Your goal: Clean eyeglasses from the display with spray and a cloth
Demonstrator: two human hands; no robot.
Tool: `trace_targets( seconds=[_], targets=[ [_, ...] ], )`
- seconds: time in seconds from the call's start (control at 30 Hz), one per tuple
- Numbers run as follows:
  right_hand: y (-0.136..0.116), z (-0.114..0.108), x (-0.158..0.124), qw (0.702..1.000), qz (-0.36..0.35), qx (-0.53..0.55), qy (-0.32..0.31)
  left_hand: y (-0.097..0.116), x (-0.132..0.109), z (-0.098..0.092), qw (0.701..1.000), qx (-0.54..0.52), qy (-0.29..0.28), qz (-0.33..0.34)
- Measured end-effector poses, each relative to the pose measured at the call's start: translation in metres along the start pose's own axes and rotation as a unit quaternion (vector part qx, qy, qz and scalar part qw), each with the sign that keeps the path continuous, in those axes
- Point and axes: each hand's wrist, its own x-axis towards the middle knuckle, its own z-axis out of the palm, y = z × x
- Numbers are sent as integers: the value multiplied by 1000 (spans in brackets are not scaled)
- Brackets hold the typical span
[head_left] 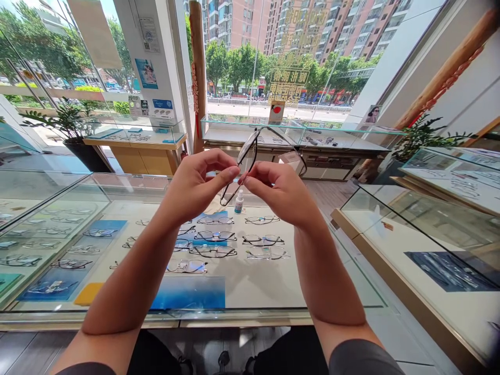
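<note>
A pair of eyeglasses (248,145) with thin dark frames is raised above the glass display counter, its temples unfolded and slanting up and away. My left hand (205,182) pinches the frame between thumb and forefinger. From the other side, my right hand (273,187) grips the same eyeglasses close to the left fingertips, with thumb and fingers pressed together. Behind the fingers, a small white spray bottle (239,203) stands upright on the counter. Below the hands, several pairs of glasses (214,236) lie in rows inside the display case.
The glass display counter (265,291) spans the front. A yellow cloth (89,294) lies at its left, near a blue panel (191,292). Another glass case (410,229) borders the right. Potted plants (76,125) and further showcases (332,140) stand by the windows.
</note>
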Motion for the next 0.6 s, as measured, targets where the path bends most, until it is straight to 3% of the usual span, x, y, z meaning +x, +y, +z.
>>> trace_targets(
  seconds=[0.6],
  targets=[
    [-1,-7,0,999,-34,-9,-12,-2,1,-4,1000,0,-31,-5]
  ],
)
